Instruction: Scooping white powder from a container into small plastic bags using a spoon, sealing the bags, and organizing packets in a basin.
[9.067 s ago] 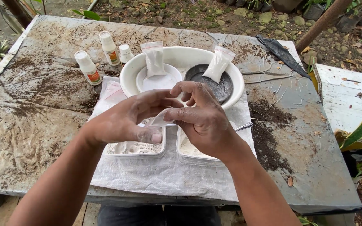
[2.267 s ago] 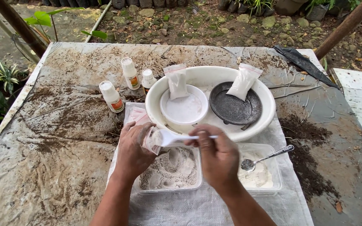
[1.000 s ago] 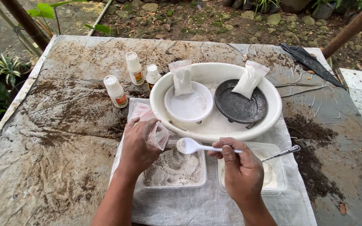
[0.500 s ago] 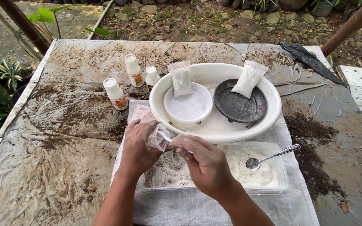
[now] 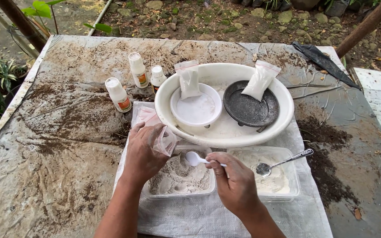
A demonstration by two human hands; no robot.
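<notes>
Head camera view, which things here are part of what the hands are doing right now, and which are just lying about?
In use:
- left hand holding small clear bag
- right hand holding white plastic spoon
- left tray of greyish powder

Lying about:
- three small white bottles
- metal spoon in right tray
- white basin
- black dish

Can't really see much of the small clear bag (image 5: 166, 142), the left hand (image 5: 144, 152) covers most of it, so what's inside is anyone's guess. Handle of the white plastic spoon (image 5: 195, 158) disappears into the right hand (image 5: 237, 185). Both forearms run off the bottom edge. The big white basin (image 5: 225, 136) hides the far rims of the two clear tubs (image 5: 179, 191). Labels on the three little white bottles (image 5: 118, 94) are too small to make out. Worktop (image 5: 58, 176) is cut off at the bottom and left.
</notes>
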